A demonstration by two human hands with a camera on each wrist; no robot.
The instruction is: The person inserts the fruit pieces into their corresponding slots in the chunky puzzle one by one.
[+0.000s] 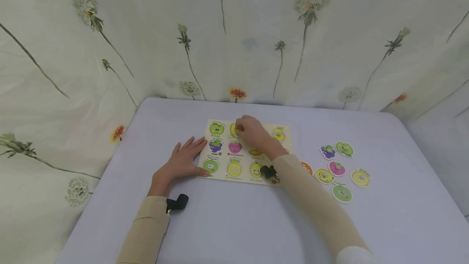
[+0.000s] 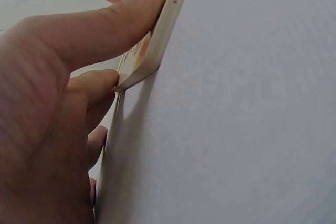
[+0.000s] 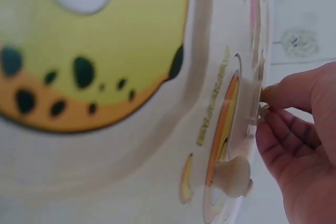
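Note:
A wooden fruit puzzle board [image 1: 225, 160] lies on the table, printed with rows of fruit faces. My left hand [image 1: 181, 162] rests at its left side, fingers spread; in the left wrist view the thumb [image 2: 121, 27] lies on the board's edge. Over the top row, my right hand [image 1: 253, 131] pinches the small knob [image 3: 264, 110] of a puzzle piece; a yellow fruit [image 1: 233, 130] shows beside the fingertips, partly covered. Closer to the right wrist camera, a banana piece [image 3: 223, 129] with a wooden knob [image 3: 233, 176] sits in the board. A lemon picture [image 3: 131, 77] fills the left of that view.
Right of the board lie several loose pieces: grapes [image 1: 327, 152], a green apple [image 1: 344, 149], a strawberry [image 1: 336, 168], a pineapple [image 1: 360, 178], a lemon [image 1: 324, 175], a melon [image 1: 342, 193] and an orange piece [image 1: 307, 168] partly behind the right sleeve. A flowered curtain [image 1: 256, 52] hangs behind the table.

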